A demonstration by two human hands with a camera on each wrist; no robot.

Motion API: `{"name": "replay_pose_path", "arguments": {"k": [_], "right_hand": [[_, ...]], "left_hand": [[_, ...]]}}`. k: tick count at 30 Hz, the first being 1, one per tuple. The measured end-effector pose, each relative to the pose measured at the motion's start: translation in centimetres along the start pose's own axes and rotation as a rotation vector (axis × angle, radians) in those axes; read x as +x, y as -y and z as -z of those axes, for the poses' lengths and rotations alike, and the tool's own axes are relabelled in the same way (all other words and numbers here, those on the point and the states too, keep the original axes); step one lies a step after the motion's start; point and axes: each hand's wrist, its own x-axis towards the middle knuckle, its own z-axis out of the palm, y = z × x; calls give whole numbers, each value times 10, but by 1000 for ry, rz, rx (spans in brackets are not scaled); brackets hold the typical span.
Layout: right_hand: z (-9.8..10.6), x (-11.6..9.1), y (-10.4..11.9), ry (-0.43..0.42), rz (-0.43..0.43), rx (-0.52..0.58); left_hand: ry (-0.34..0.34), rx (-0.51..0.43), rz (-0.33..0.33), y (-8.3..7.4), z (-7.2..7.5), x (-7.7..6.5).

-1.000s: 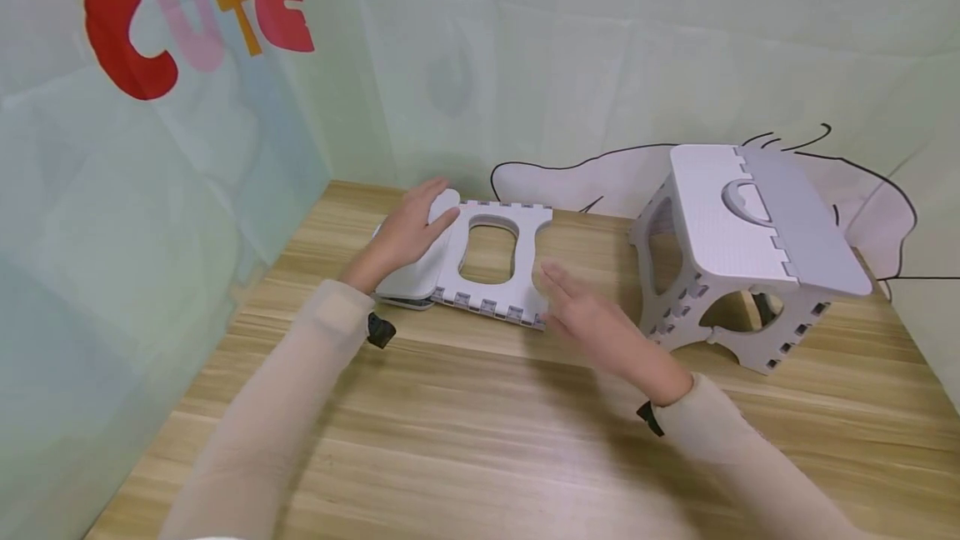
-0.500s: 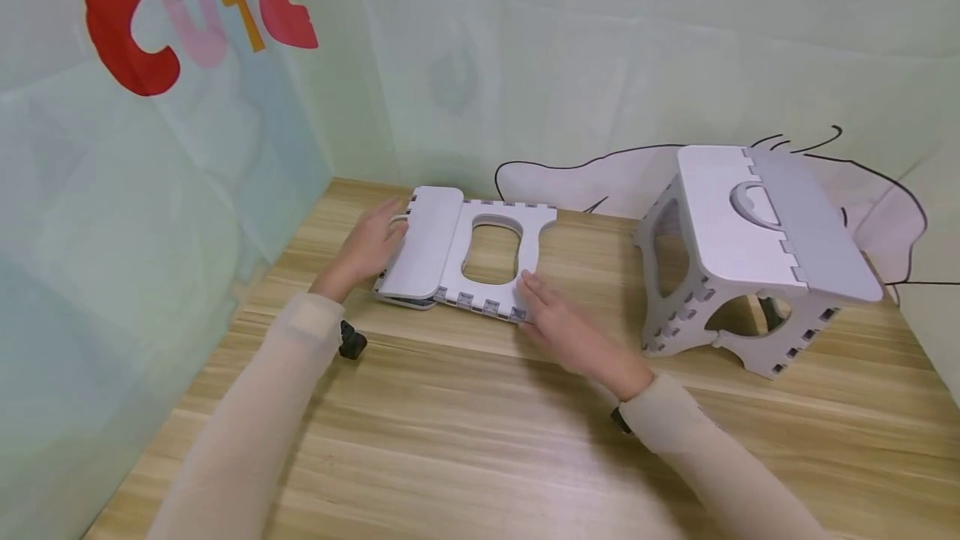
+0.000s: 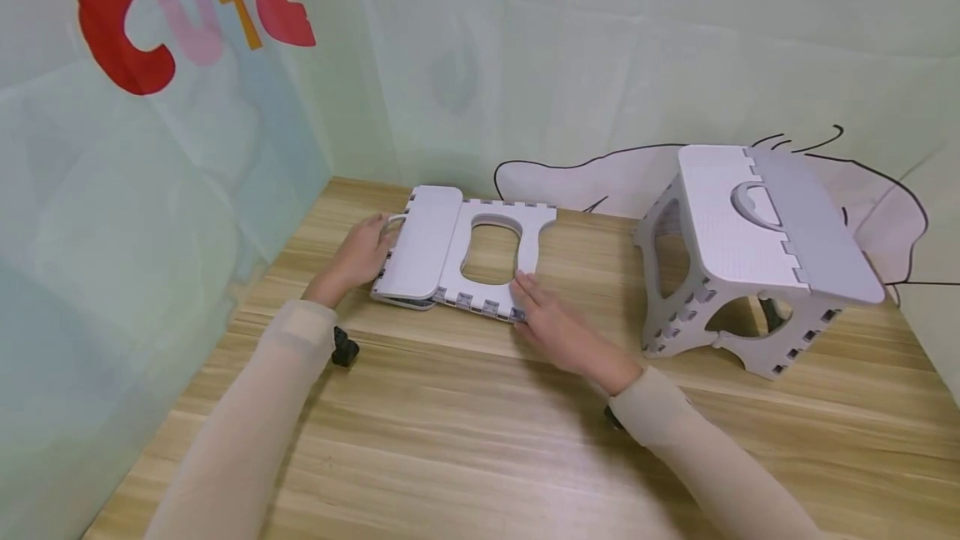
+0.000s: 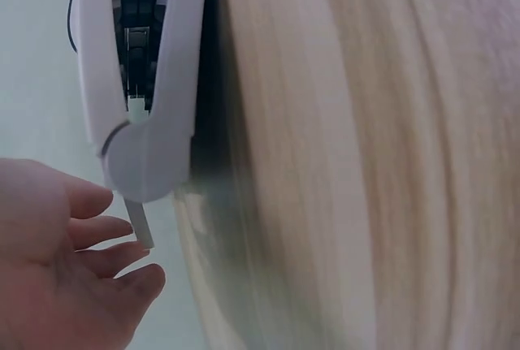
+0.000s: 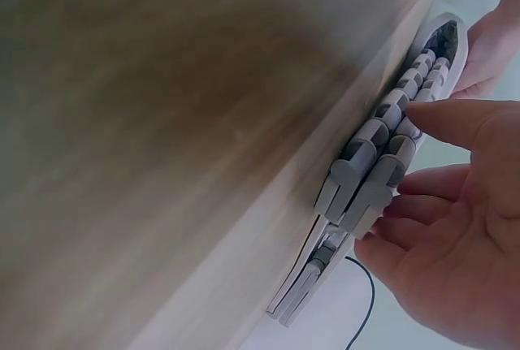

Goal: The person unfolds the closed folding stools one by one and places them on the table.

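"What's on the counter (image 3: 450, 448) you're watching?"
"On its wood-grain top I see a folded stool (image 3: 452, 252), lying flat toward the back left."
"I've also got an unfolded stool (image 3: 757, 261), standing at right."

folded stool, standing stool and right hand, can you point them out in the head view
Folded stool (image 3: 424, 244): head view, on its white seat panel
Standing stool (image 3: 738, 252): head view, on the white half of its seat
Right hand (image 3: 561, 329): head view, on the back of the hand
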Motion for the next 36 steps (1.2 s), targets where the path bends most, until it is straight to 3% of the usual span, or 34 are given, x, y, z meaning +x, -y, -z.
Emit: {"name": "replay_pose_path", "arguments": {"k": [13, 29, 36], "right_hand": [[-3, 4, 2, 38, 15, -57], [-4, 6, 3, 45, 77, -114], [-4, 5, 5, 65, 63, -121]], "left_hand": [[42, 6, 24, 2, -3, 1], [-5, -12, 58, -1, -6, 3], [-42, -3, 58, -1, -9, 4]]}}
